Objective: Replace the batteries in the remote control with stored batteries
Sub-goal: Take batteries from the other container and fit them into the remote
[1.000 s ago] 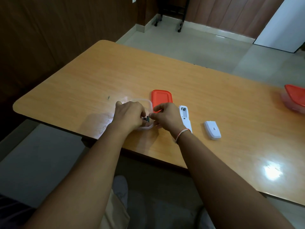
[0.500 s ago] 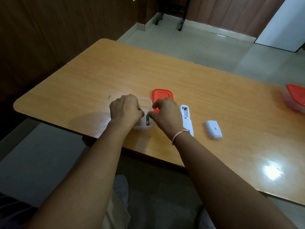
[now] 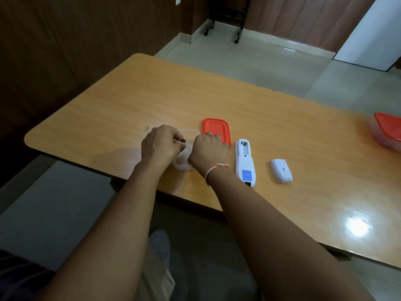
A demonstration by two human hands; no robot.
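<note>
A small clear plastic container (image 3: 189,133) sits near the table's front edge, mostly hidden behind my hands. My left hand (image 3: 159,145) is over its left side, pinching a small dark battery (image 3: 183,140) at the fingertips. Curled over the container's right side is my right hand (image 3: 209,152), its fingertips at the near edge of the red lid (image 3: 216,127) that lies flat on the table. What the right hand holds is hidden. The white remote control (image 3: 244,164) lies face down to the right with its battery compartment open. Its white battery cover (image 3: 281,170) lies further right.
The wooden table (image 3: 217,94) has a rounded left corner and a front edge close to my arms. A second container with a red lid (image 3: 387,132) stands at the far right edge of view. Tiled floor and dark wood walls lie beyond.
My hands have parted. The left hand rose slightly with the battery at its fingertips, and the right hand shifted away toward the red lid's near edge.
</note>
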